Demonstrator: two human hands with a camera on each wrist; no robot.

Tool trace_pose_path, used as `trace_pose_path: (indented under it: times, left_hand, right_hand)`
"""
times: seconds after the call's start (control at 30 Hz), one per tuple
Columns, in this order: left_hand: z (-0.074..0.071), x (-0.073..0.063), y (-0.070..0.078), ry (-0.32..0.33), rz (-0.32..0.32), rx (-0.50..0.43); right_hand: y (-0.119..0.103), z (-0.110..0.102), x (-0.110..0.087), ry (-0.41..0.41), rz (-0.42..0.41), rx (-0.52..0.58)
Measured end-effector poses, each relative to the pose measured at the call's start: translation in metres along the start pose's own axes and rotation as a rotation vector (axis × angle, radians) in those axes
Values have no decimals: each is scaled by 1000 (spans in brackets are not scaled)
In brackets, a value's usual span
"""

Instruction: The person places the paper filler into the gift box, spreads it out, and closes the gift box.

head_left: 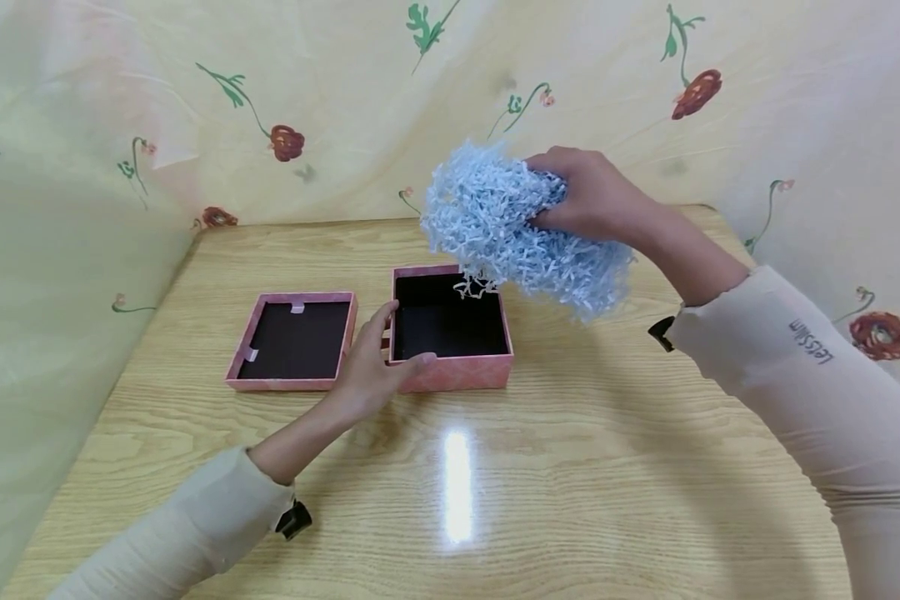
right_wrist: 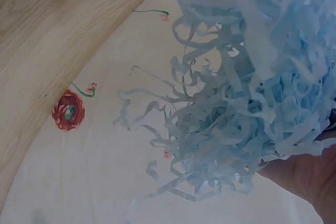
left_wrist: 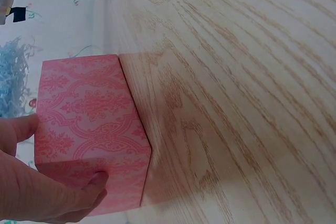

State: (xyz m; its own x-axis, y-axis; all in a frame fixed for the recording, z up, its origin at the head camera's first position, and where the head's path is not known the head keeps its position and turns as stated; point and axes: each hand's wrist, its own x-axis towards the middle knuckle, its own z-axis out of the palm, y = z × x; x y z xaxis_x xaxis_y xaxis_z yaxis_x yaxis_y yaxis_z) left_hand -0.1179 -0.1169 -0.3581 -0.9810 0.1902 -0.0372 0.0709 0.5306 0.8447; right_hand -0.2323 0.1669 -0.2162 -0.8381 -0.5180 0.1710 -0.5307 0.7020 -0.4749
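Light blue shredded paper hangs in a big loose clump above the table, gripped from the right by my right hand. Its curly strands fill much of the right wrist view, and a few dangle over the back right of a pink box. That box has a patterned outside and a black inside. My left hand holds the box at its front left corner, thumb along the front and fingers against the left side. In the left wrist view, its fingertips press the patterned wall.
Left of the box lies a shallow pink lid, its black inside facing up, with small pale tabs. Both stand on a wood-grain table. Floral cloth hangs behind the table and along its sides.
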Motion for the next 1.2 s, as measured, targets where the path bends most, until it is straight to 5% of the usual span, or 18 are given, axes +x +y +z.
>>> trace_pose_path:
  times: [0.5, 1.2]
  left_hand:
    - [0, 1, 0, -3, -15, -5]
    - [1, 3, -2, 2, 49, -56]
  right_hand:
    - [-5, 38, 14, -100, -44, -41]
    - [-11, 73, 15, -175, -45, -125]
